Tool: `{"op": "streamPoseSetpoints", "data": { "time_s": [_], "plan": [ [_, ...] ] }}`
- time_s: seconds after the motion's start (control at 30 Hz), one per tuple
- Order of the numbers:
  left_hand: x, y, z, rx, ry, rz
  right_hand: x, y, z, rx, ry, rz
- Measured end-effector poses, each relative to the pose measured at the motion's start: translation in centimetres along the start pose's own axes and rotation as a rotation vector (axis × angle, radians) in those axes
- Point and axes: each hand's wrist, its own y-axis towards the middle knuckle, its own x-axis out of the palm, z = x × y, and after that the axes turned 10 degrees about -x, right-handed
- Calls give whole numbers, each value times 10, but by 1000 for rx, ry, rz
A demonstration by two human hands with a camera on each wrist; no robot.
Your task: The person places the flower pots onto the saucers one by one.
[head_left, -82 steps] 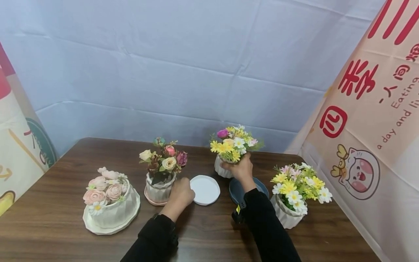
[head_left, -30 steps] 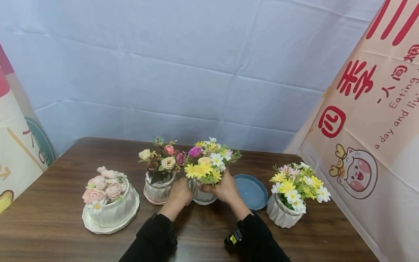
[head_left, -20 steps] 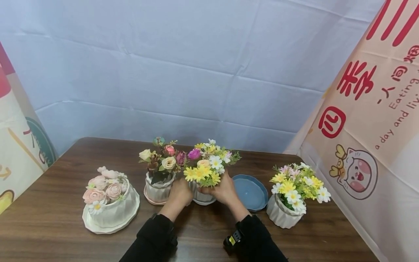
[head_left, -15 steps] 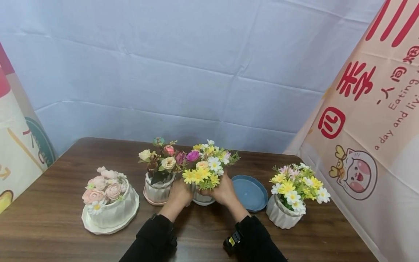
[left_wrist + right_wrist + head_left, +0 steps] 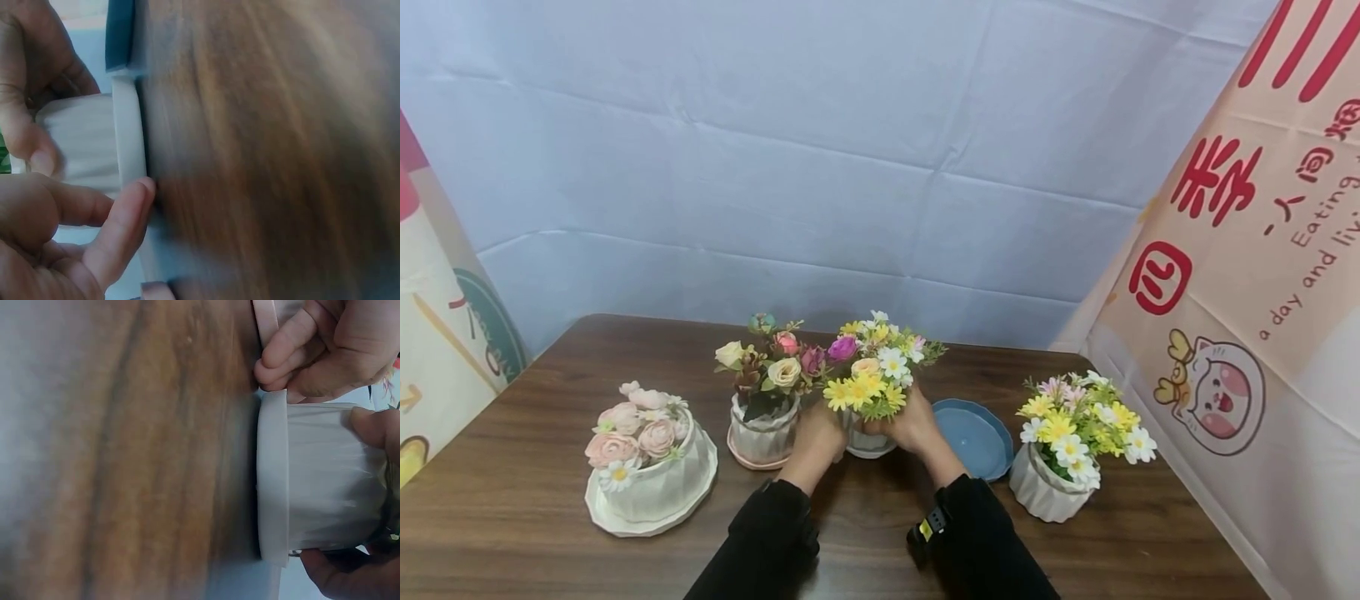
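Observation:
In the head view my right hand (image 5: pixel 916 423) grips a white fluted flowerpot (image 5: pixel 859 435) of yellow and white daisies with a purple bloom. The pot stands upright on a white saucer (image 5: pixel 273 481). On the saucer's left side is my left hand (image 5: pixel 817 433), its fingertips pinching the rim in the right wrist view. A similar flowerpot of roses (image 5: pixel 763 435) stands on a pink saucer (image 5: pixel 751 457) just left of that hand. To the right of my right hand lies a bare blue saucer (image 5: pixel 973 437).
A white oval pot of pale pink flowers (image 5: pixel 658 492) sits on a white plate (image 5: pixel 610 523) at the left. Right of the blue saucer, another daisy flowerpot (image 5: pixel 1051 492) stands directly on the brown table (image 5: pixel 880 533). White cloth (image 5: pixel 760 208) hangs behind the table.
My right hand brought the daisy flowerpot left from behind the blue saucer onto the white saucer. In the latest moment, pot and saucer shifted slightly farther back and right, with both hands at them.

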Motion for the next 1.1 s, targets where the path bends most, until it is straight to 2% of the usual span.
{"op": "streamPoseSetpoints", "data": {
  "time_s": [0.2, 0.43, 0.6, 0.9, 1.1],
  "plan": [
    [3, 6, 2, -38, -131, 25, 0, 9, 3, 42, 33, 0],
    [7, 12, 4, -44, -179, 28, 1, 16, 10, 67, 45, 2],
    [8, 19, 7, -64, -218, 9, 0, 22, 14, 97, 43, 18],
    [8, 24, 11, -183, -306, -66, 0, 27, 16, 96, 59, 17],
    [10, 25, 11, -196, -289, -78, 0, 24, 17, 96, 61, 29]
  ]
}}
